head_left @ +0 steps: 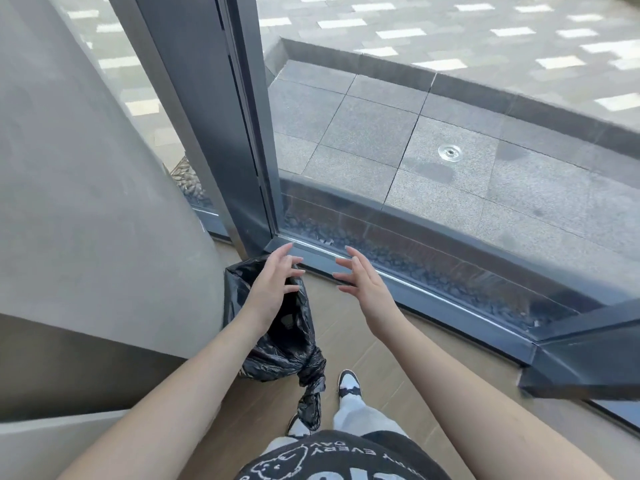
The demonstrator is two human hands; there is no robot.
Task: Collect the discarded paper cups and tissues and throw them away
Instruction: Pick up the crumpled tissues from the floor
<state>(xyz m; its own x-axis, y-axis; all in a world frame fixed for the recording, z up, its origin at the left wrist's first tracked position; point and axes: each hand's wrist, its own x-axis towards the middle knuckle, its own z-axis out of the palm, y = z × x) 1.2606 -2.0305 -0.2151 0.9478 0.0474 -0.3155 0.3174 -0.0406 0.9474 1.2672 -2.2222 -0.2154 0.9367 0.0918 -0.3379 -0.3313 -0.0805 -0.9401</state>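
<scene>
A black plastic rubbish bag (277, 344) lies on the wooden floor by the corner of the window, knotted at its near end. My left hand (273, 282) hovers over the bag's far end with its fingers spread and holds nothing. To the right of the bag, my right hand (360, 282) is raised with straight, spread fingers and is also empty. No paper cups or tissues show; the bag's contents are hidden.
A curved grey wall (86, 202) stands close on the left. A dark metal window frame (415, 289) and floor-height glass run ahead and to the right, with paving outside. My feet in black-and-white shoes (349, 384) stand on the floor just behind the bag.
</scene>
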